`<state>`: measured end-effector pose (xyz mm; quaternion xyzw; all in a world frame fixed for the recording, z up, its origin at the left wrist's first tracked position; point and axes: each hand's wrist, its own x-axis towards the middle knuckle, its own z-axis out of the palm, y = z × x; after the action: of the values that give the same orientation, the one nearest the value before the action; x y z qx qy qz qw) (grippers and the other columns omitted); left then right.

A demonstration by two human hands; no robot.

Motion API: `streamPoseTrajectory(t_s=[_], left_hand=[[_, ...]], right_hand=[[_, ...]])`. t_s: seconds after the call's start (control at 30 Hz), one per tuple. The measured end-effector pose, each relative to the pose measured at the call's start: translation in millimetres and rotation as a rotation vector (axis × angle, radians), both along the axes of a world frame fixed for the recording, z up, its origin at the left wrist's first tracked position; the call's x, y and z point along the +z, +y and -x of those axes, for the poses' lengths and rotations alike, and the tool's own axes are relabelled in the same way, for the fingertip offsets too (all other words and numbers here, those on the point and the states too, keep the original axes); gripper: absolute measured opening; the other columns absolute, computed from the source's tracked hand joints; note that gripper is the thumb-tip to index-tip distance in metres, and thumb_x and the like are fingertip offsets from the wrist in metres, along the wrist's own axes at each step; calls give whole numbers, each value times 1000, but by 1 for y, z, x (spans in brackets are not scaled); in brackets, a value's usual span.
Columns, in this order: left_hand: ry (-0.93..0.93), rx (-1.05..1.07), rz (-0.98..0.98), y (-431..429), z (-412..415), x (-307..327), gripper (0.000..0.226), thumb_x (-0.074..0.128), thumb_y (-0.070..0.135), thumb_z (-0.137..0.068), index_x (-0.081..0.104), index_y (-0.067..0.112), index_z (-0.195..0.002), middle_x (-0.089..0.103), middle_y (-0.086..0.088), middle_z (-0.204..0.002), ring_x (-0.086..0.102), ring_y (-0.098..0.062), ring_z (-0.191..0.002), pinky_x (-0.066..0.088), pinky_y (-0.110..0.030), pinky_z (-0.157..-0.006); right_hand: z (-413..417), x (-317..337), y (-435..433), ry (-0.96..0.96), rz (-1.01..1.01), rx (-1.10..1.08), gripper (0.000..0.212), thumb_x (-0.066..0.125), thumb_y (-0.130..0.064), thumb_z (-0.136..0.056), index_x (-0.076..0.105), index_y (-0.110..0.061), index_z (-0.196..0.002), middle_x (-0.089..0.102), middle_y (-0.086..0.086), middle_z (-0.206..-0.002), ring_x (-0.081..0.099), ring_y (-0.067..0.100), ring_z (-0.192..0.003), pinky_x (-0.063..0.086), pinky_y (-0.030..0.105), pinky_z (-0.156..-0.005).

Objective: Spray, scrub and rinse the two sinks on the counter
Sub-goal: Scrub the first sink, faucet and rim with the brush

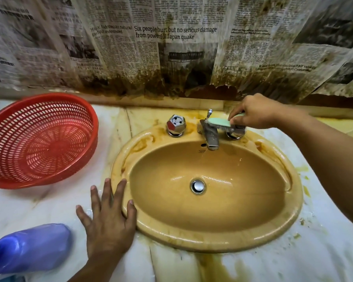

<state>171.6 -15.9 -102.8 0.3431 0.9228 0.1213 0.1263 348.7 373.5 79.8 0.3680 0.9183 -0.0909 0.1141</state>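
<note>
1. Looks down on tan sink, set in white counter, drain dead centre of the bowl.
2. Grips green pad in right hand up at 1 o'clock of sink, fingers curled round its far end.
3. Lays pad across top of tap, just above right knob.
4. Plants left hand flat at 8 o'clock, fingers straight and spread, holding nothing; puts three fingertips on the rim, palm on counter.
5. Keeps hands well apart, bowl between them.
6. Shows left knob bare at 11 o'clock, brown stains around the rim and on counter at 6 o'clock.
7. Finds red basket tilted at 9 o'clock, purple bottle lying at 7 o'clock, near left hand but not touching.
8. Takes in stained newspaper across the wall at 12 o'clock.
</note>
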Motion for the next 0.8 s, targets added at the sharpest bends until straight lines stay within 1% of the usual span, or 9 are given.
streamPoseTrajectory(t_s=[0.07, 0.13, 0.27, 0.4, 0.53, 0.63, 0.67, 0.73, 0.8], left_hand=[[-2, 9, -5, 1, 1, 0, 67, 11, 62, -94, 9, 51, -160, 3, 10, -174, -13, -19, -159, -6, -64, -122], [-3, 16, -6, 1, 2, 0, 67, 12, 62, -94, 10, 51, -160, 3, 11, -173, -13, -18, -159, -6, -64, -122], [2, 19, -18, 2, 2, 0, 66, 14, 60, -95, 11, 51, -160, 5, 11, -173, -12, -17, -159, -6, -64, -122], [-1, 22, -16, 2, 3, 0, 65, 14, 60, -95, 11, 52, -160, 6, 11, -173, -11, -17, -159, -7, -63, -122], [7, 24, -9, 3, 5, -1, 66, 15, 59, -95, 12, 52, -160, 7, 11, -173, -9, -17, -160, -6, -63, -122], [10, 22, -6, 4, 6, -1, 66, 14, 59, -95, 14, 51, -160, 7, 10, -173, -9, -18, -160, -6, -63, -122], [12, 21, -5, 4, 6, -2, 66, 14, 59, -95, 14, 51, -161, 7, 10, -173, -9, -18, -160, -6, -63, -122], [15, 23, -6, 4, 6, -1, 66, 14, 58, -95, 13, 51, -161, 6, 10, -173, -9, -18, -160, -6, -63, -122], [15, 23, -7, 4, 6, -1, 66, 13, 58, -95, 13, 51, -161, 6, 10, -173, -9, -18, -160, -6, -63, -122]], right_hand=[[9, -16, -8, 48, -26, -5, 23, 63, -33, -100, 78, -27, -116, 74, 1, -106, 59, 23, -107, 49, 31, -90], [17, -18, -13, 100, 25, 26, 23, 65, -34, -100, 78, -28, -117, 74, 0, -117, 61, 23, -110, 49, 33, -93], [13, 5, 2, -11, 215, 80, 18, 72, -39, -94, 80, -35, -110, 74, -10, -109, 63, 14, -101, 50, 34, -92], [15, -2, -5, 54, 69, 125, 20, 69, -39, -97, 79, -33, -113, 68, -12, -97, 59, 18, -107, 50, 34, -92], [-2, 11, -15, -7, 215, 184, 16, 73, -39, -94, 79, -40, -108, 75, -18, -99, 65, 3, -92, 50, 31, -84], [-10, 9, -18, 67, 112, 159, 20, 69, -42, -95, 77, -41, -114, 77, -11, -105, 63, 13, -102, 52, 35, -88], [-9, 5, -22, 98, 65, 175, 22, 68, -42, -96, 76, -41, -116, 76, -10, -106, 61, 12, -99, 51, 32, -84], [-8, 1, -32, 94, 74, 234, 20, 69, -41, -96, 76, -43, -115, 75, -15, -100, 57, -1, -81, 44, 21, -69], [-16, 5, -33, 21, 149, 231, 17, 71, -41, -94, 77, -45, -110, 73, -21, -102, 56, -10, -82, 44, 20, -70]])
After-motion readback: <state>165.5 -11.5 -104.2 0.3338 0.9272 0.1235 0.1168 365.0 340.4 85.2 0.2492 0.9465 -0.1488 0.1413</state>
